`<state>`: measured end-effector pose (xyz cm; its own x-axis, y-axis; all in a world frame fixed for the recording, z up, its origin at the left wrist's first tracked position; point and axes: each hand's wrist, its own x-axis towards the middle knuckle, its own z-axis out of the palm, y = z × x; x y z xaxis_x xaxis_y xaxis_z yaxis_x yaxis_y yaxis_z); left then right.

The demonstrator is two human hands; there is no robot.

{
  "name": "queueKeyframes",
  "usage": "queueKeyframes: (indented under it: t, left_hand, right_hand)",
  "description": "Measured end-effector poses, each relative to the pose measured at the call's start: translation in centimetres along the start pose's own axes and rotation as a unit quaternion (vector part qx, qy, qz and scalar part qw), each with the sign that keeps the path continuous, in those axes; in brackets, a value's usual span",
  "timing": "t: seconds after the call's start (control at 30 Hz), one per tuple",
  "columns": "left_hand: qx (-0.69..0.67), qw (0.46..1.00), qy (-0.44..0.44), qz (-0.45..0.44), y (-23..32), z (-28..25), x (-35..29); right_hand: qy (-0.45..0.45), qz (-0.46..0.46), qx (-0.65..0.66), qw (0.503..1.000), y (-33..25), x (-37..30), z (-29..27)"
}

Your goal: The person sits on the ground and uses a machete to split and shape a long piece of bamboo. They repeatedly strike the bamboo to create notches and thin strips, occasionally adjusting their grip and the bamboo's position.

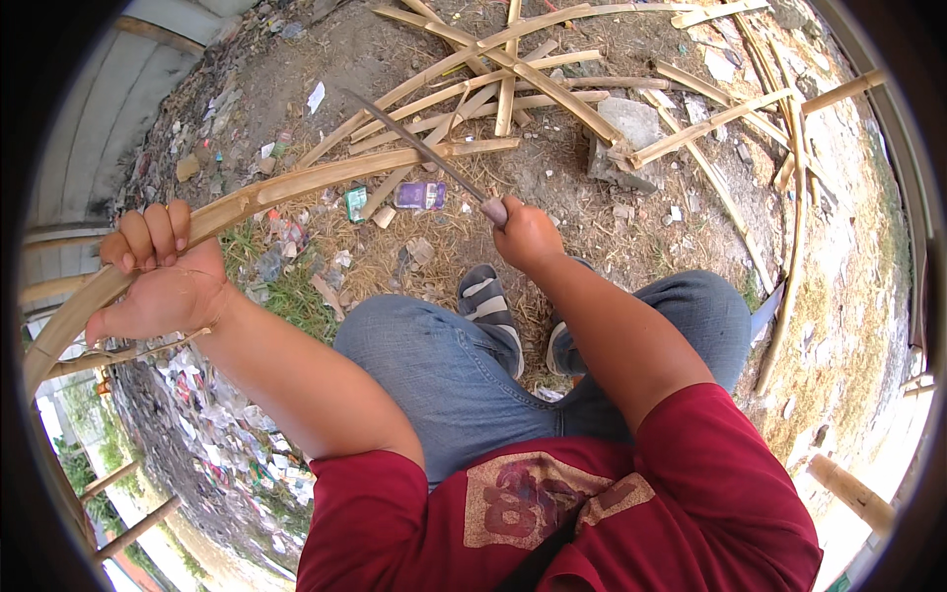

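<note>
My left hand (166, 271) is wrapped around a long split bamboo strip (296, 185), which runs from the far left edge toward the middle of the view. In my right hand (528, 237) is the handle of a long, thin-bladed knife (400, 132). Its dark blade slants up and to the left, crossing the strip near the strip's right end. A thin sliver of bamboo curls up beside the blade there. Whether the edge is sunk into the bamboo I cannot tell.
More split bamboo strips (562, 89) lie crossed on the ground ahead, some against a concrete block (623, 133). A purple packet (419, 194) and a green packet (356, 202) lie among shavings. Litter (237, 424) covers the ground at left. Bamboo poles (853, 491) stand at right.
</note>
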<state>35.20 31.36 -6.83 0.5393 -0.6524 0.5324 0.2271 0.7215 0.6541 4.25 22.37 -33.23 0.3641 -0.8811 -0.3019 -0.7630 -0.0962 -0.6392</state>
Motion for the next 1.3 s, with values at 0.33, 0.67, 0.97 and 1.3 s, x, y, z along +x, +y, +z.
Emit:
queueKeyframes:
  t: [0.33, 0.67, 0.97, 1.3]
  left_hand:
    - [-0.009, 1.0, -0.009, -0.006, -0.3, 0.3, 0.3]
    - [0.018, 1.0, -0.019, -0.015, 1.1, 1.2, 0.5]
    - [0.059, 0.997, 0.037, 0.018, 1.1, 1.3, 0.2]
    - [0.153, 0.966, 0.199, 0.065, -0.1, 3.1, -0.5]
  right_hand:
    - [0.014, 0.034, 0.058, 0.998, -1.0, 0.0, 0.2]
    - [0.026, 0.018, 0.108, 0.994, 3.6, 0.5, 2.7]
    - [-0.019, -0.166, 0.099, 0.981, -7.0, -1.7, -1.9]
    - [-0.002, 0.01, 0.063, 0.998, 2.0, 0.4, 2.6]
